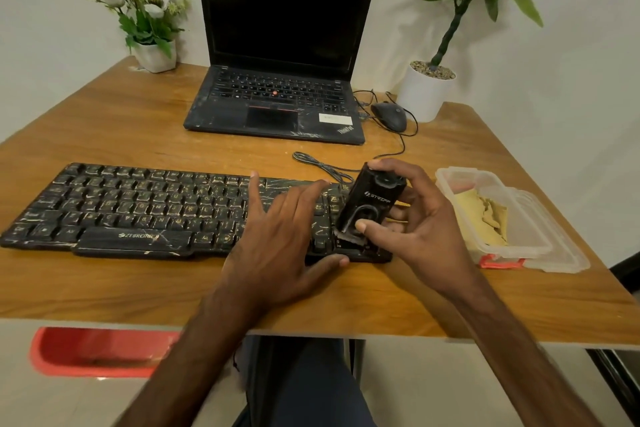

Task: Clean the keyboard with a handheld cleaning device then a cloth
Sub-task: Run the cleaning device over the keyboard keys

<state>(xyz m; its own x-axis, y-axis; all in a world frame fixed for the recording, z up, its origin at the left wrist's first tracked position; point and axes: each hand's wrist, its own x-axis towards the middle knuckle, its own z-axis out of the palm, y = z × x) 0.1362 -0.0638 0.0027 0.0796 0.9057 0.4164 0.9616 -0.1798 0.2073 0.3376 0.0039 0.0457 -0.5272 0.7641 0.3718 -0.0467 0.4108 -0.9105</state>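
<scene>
We are holding the cleaner (370,208) tilted, its nozzle end pressing on the right end of the keyboard (138,208), which is lying along the near side of the worktop (138,128). Our right hand (415,229) is wrapping around its black body, thumb on the near face and fingers behind. It looks like a small, light, stiff plastic shell, probably smooth, so we are judging that a grip around the middle suits it best, keeping clear of the nozzle. Our left hand (277,236) is lying flat with fingers spread on the keys just left of the cleaner, steadying the board. The keyboard looks rigid and light enough to slide, and its keys are giving under pressure. The yellow cloth (485,218), soft and crumpled, is waiting in a clear box (540,253) to the right. A laptop (277,45) and mouse (389,116) are sitting farther back.
</scene>
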